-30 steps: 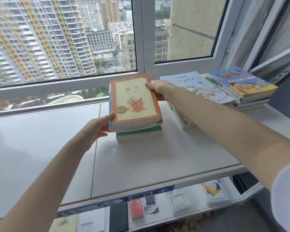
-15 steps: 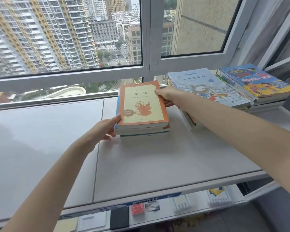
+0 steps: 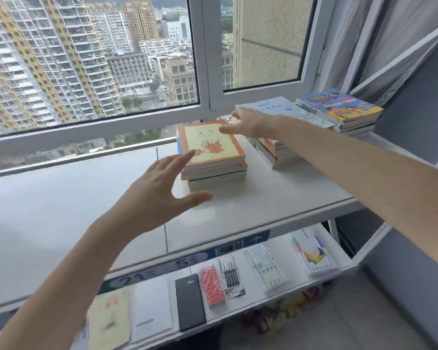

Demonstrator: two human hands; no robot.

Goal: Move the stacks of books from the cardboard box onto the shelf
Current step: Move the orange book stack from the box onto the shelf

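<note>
A small stack of books (image 3: 214, 157) with an orange-bordered cream cover on top lies on the white shelf top (image 3: 263, 198) by the window. My left hand (image 3: 159, 195) hovers open just in front and left of the stack, fingers spread, apart from it. Above the stack's far right corner, my right hand (image 3: 248, 122) is open too, holding nothing. Right of it stand a second stack (image 3: 278, 152) topped by a pale blue book and a third stack (image 3: 339, 109) with a bright blue and yellow cover. The cardboard box is out of view.
The window frame (image 3: 208, 72) rises right behind the stacks. A lower shelf (image 3: 344, 260) holds notebooks, a black diary (image 3: 189, 301) and pen packs (image 3: 232, 276). Grey curtains (image 3: 379, 46) hang at the right. The shelf top's left part is bare.
Both hands have let go of the orange-topped stack and pulled back from it with fingers spread. The stack now rests on the shelf top on its own.
</note>
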